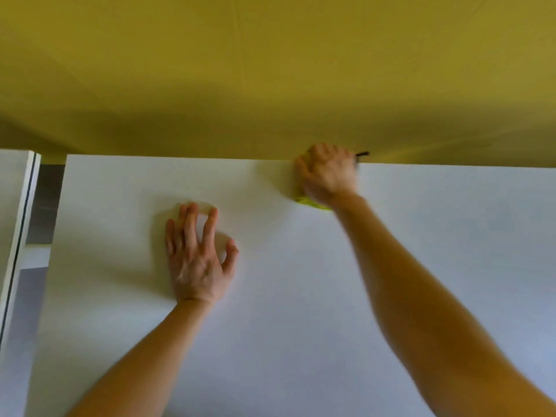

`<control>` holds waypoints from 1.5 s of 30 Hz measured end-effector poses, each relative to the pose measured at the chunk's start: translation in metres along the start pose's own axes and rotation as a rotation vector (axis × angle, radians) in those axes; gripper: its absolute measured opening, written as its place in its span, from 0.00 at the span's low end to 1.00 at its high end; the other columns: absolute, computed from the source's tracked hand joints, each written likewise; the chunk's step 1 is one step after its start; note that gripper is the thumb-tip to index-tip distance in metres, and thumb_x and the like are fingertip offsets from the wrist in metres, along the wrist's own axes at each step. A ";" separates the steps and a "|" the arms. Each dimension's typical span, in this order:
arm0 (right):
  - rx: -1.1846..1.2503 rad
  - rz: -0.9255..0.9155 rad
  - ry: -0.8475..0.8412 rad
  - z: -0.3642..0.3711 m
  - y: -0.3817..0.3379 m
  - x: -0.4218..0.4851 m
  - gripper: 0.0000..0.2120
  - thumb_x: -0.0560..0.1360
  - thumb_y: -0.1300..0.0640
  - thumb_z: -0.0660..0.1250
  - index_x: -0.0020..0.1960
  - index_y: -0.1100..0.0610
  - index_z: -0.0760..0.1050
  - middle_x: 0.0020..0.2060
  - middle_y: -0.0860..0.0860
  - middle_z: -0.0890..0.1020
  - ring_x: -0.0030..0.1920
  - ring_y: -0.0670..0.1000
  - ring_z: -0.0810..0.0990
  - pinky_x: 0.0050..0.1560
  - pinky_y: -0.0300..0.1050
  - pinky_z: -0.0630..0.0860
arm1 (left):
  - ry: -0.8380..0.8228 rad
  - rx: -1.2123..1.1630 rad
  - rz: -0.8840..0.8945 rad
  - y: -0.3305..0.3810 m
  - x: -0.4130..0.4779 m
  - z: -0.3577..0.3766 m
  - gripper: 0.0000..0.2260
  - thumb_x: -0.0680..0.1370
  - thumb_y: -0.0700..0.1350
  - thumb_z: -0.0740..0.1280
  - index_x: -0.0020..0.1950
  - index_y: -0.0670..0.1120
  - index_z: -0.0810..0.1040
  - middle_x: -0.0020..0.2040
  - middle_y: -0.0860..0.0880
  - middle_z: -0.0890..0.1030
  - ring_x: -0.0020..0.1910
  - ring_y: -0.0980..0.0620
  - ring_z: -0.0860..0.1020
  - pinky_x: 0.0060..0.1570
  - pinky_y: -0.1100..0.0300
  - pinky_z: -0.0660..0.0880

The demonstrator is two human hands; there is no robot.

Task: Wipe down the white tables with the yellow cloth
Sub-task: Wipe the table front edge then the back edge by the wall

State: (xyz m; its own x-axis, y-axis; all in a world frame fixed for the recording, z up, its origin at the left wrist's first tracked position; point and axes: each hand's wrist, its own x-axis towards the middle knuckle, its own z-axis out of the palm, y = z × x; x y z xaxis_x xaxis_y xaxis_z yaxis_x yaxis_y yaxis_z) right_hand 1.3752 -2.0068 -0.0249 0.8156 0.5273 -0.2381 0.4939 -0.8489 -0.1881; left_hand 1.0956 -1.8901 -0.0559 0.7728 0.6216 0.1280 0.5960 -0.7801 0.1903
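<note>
A white table (301,296) fills most of the view and its far edge meets a yellow wall. My right hand (328,173) is stretched out to that far edge and presses down on the yellow cloth (310,202). Only a crumpled strip of the cloth shows beneath the palm and wrist. My left hand (197,254) lies flat on the tabletop nearer to me and left of centre, fingers spread, holding nothing. The right hand is blurred.
The yellow wall (270,70) rises straight behind the table's far edge. A second white table (15,206) stands at the left across a narrow gap showing dark floor (48,200). A small dark object (362,154) pokes out past my right hand at the wall.
</note>
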 end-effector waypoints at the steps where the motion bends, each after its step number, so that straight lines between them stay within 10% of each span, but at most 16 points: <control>1: 0.007 -0.051 -0.012 0.008 -0.040 0.002 0.25 0.83 0.37 0.53 0.61 0.55 0.78 0.60 0.57 0.82 0.64 0.62 0.78 0.63 0.57 0.68 | 0.001 0.002 -0.002 0.000 0.000 0.001 0.29 0.82 0.56 0.64 0.81 0.46 0.71 0.85 0.38 0.63 0.87 0.38 0.58 0.83 0.34 0.56; 6: 0.114 -0.266 -0.037 0.015 -0.095 0.005 0.22 0.85 0.38 0.56 0.63 0.54 0.78 0.61 0.56 0.82 0.63 0.61 0.78 0.62 0.56 0.69 | -0.016 0.082 0.013 0.003 0.001 -0.001 0.29 0.83 0.56 0.61 0.83 0.46 0.69 0.85 0.39 0.63 0.86 0.38 0.59 0.83 0.36 0.57; 12: 0.160 -0.164 0.025 -0.022 0.159 -0.001 0.23 0.82 0.34 0.59 0.62 0.50 0.78 0.57 0.54 0.83 0.60 0.62 0.79 0.61 0.55 0.71 | -0.003 0.135 -0.151 0.066 -0.006 -0.006 0.28 0.82 0.52 0.60 0.82 0.46 0.70 0.86 0.41 0.63 0.86 0.37 0.59 0.83 0.35 0.56; 16: 0.112 -0.016 0.034 -0.052 0.265 -0.016 0.27 0.81 0.33 0.56 0.66 0.51 0.78 0.62 0.55 0.82 0.65 0.62 0.76 0.67 0.57 0.69 | -0.040 -0.009 0.097 0.176 -0.010 0.008 0.28 0.84 0.53 0.63 0.84 0.48 0.69 0.87 0.42 0.61 0.87 0.40 0.57 0.84 0.36 0.56; 27: 0.113 -0.348 -0.064 -0.014 0.072 0.014 0.21 0.85 0.39 0.57 0.61 0.55 0.77 0.58 0.56 0.83 0.61 0.62 0.80 0.59 0.56 0.71 | 0.001 -0.023 0.054 0.237 -0.032 0.043 0.29 0.83 0.50 0.64 0.85 0.47 0.68 0.87 0.42 0.61 0.87 0.41 0.58 0.83 0.34 0.58; 36: 0.128 0.067 0.138 -0.065 0.362 -0.014 0.24 0.81 0.35 0.59 0.55 0.55 0.78 0.54 0.58 0.83 0.58 0.65 0.77 0.62 0.59 0.72 | -0.020 -0.038 0.057 0.238 -0.030 0.044 0.29 0.82 0.50 0.64 0.84 0.47 0.69 0.88 0.42 0.59 0.88 0.40 0.56 0.82 0.33 0.58; 45: 0.097 -0.328 -0.041 -0.017 0.074 0.009 0.20 0.86 0.40 0.57 0.63 0.53 0.78 0.61 0.53 0.83 0.62 0.59 0.80 0.59 0.53 0.69 | -0.014 -0.007 0.037 0.240 -0.030 0.042 0.28 0.83 0.51 0.63 0.84 0.47 0.69 0.86 0.41 0.63 0.87 0.39 0.59 0.83 0.34 0.57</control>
State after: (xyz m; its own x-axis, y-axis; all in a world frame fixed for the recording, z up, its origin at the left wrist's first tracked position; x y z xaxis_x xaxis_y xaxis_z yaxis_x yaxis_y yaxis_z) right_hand 1.4241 -2.0658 -0.0245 0.6046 0.7741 -0.1876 0.6953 -0.6279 -0.3497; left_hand 1.2246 -2.0988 -0.0554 0.7971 0.5915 0.1216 0.5656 -0.8018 0.1927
